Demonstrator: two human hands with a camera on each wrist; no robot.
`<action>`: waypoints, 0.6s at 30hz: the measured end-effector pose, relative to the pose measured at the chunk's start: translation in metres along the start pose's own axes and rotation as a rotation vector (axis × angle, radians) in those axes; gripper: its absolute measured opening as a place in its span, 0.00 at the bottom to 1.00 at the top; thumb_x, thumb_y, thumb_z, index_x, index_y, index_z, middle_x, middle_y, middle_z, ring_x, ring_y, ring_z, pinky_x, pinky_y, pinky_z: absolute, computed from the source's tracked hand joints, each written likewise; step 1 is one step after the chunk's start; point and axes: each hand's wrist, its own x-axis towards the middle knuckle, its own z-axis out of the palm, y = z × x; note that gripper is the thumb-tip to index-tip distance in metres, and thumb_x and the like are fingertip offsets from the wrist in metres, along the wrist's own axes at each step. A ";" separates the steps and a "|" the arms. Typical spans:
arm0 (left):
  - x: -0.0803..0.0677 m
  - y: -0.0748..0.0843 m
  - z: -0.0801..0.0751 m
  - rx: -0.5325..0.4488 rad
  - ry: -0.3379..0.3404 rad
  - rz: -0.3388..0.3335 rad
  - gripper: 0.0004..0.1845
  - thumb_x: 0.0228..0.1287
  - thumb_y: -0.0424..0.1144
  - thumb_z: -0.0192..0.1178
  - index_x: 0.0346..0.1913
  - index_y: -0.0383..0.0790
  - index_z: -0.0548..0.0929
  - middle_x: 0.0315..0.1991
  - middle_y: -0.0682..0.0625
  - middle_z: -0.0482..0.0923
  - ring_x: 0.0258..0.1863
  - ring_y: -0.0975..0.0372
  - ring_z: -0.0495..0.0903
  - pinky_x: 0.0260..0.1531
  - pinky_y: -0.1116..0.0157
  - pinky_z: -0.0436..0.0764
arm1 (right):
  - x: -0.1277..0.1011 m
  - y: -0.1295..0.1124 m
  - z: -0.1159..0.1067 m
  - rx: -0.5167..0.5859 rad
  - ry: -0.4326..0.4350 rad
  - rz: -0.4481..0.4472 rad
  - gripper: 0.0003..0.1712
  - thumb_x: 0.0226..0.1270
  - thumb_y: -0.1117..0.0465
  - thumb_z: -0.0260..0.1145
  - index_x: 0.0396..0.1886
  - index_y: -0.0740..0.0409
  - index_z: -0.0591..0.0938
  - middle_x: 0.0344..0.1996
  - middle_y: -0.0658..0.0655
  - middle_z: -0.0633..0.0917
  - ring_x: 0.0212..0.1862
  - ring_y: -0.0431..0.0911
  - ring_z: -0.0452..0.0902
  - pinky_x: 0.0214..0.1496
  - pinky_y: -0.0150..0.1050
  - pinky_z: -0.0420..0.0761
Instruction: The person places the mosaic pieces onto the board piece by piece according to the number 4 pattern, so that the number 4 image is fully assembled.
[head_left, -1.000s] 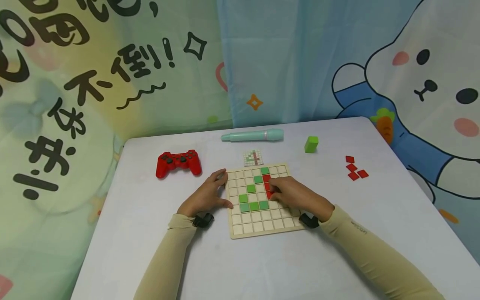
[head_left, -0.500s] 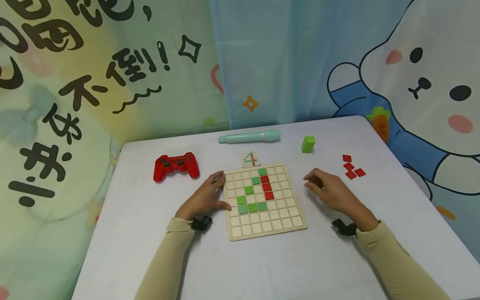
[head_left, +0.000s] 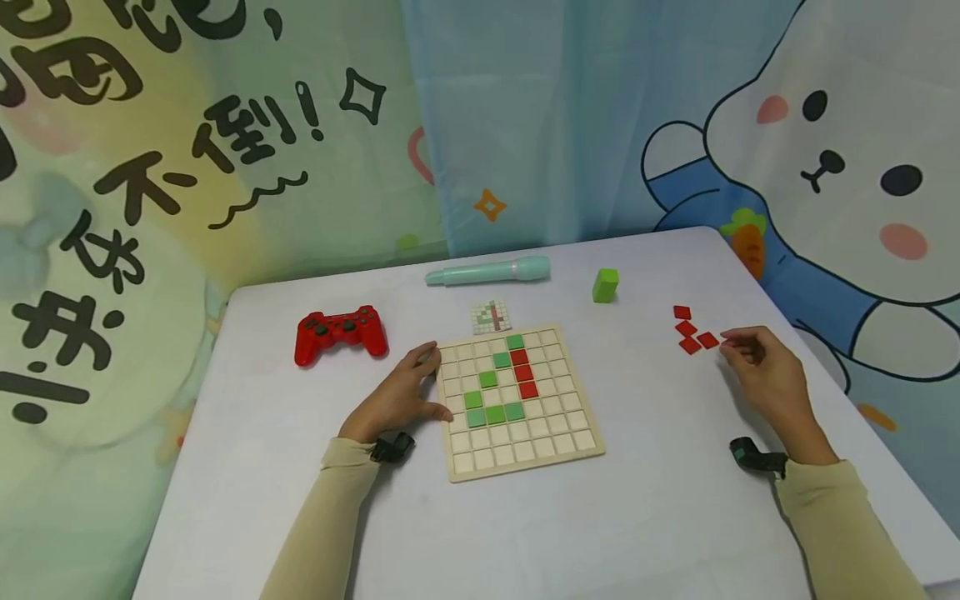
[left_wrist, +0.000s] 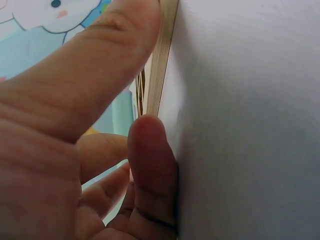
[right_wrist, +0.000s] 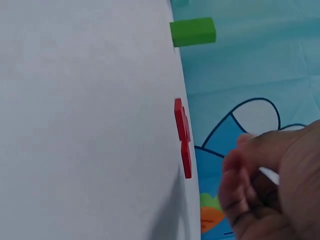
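A wooden grid board [head_left: 562,404] lies mid-table, with green tiles [head_left: 495,414] in a bent line and three red tiles [head_left: 522,373] in a column. My left hand [head_left: 401,392] rests at the board's left side, thumb and fingers spread along the edge. In the left wrist view, digits touch that wooden edge [left_wrist: 160,75]. On the right, my right hand [head_left: 772,387] is beside several loose red tiles [head_left: 707,340], its thumb and index finger near the closest one. The right wrist view shows the loosely bent fingers [right_wrist: 237,190] above those flat tiles, with nothing visible between them.
Behind the board lies a small pattern card [head_left: 491,317], and farther back a teal microphone-shaped stick [head_left: 487,272]. A red game controller [head_left: 341,333] sits left of them. A green block [head_left: 605,285] stands at the back right. A printed curtain [head_left: 510,125] hangs behind the table.
My right hand has left the red column on the board and moved right to the loose red tiles. The left hand has stayed at the board's edge. The head view has shifted slightly.
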 end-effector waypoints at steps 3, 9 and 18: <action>-0.001 -0.001 0.001 -0.008 0.000 0.002 0.62 0.53 0.49 0.84 0.85 0.37 0.58 0.88 0.43 0.49 0.87 0.45 0.53 0.82 0.47 0.66 | 0.007 0.007 0.002 -0.020 -0.043 0.006 0.23 0.84 0.56 0.61 0.70 0.62 0.77 0.59 0.70 0.82 0.55 0.56 0.76 0.47 0.29 0.75; -0.001 -0.003 0.003 -0.007 0.001 0.008 0.62 0.53 0.49 0.84 0.85 0.36 0.57 0.88 0.42 0.49 0.87 0.45 0.52 0.82 0.47 0.65 | 0.016 0.020 0.004 -0.047 -0.150 -0.020 0.31 0.84 0.53 0.61 0.78 0.63 0.70 0.67 0.75 0.73 0.63 0.70 0.71 0.61 0.67 0.77; -0.001 0.000 0.000 -0.002 -0.002 0.007 0.62 0.53 0.49 0.84 0.85 0.36 0.57 0.88 0.43 0.49 0.87 0.45 0.52 0.82 0.47 0.66 | 0.028 0.027 0.006 -0.122 -0.191 -0.060 0.32 0.82 0.60 0.63 0.80 0.59 0.70 0.62 0.76 0.72 0.59 0.70 0.70 0.62 0.70 0.78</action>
